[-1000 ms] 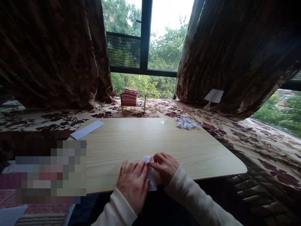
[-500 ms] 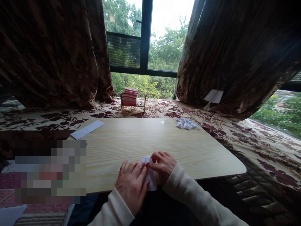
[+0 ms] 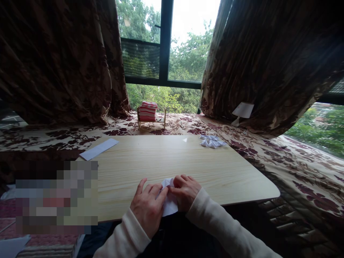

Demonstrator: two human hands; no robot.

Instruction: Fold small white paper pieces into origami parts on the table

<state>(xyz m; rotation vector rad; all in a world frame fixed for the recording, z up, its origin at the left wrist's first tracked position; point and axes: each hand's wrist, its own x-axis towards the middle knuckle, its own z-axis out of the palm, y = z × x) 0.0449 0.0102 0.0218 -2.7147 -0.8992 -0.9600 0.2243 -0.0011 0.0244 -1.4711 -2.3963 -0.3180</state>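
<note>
A partly folded sheet of white paper [image 3: 170, 207] lies at the near edge of the pale wooden table [image 3: 129, 172], its lower end reaching over the edge. From the left, my left hand [image 3: 148, 204] presses on it, forefinger stretched along the paper and the other fingers partly spread. On the other side my right hand [image 3: 186, 190] has its fingers curled and pinches the paper's right upper part. Creases show at the top of the sheet, between the two hands. Part of the paper is hidden under my fingers.
Several folded white paper pieces [image 3: 213, 141] lie at the table's far right corner. A flat white paper strip [image 3: 99, 149] rests at the far left. Beyond the table, a small rack [image 3: 139, 123] holds folded pink-striped cloths [image 3: 147, 111]; a white lamp [image 3: 243, 109] stands by the curtain.
My left hand has shifted slightly left, its thumb no longer showing over the paper, so more of the sheet is visible. My right hand stays on the paper. The view has moved slightly.
</note>
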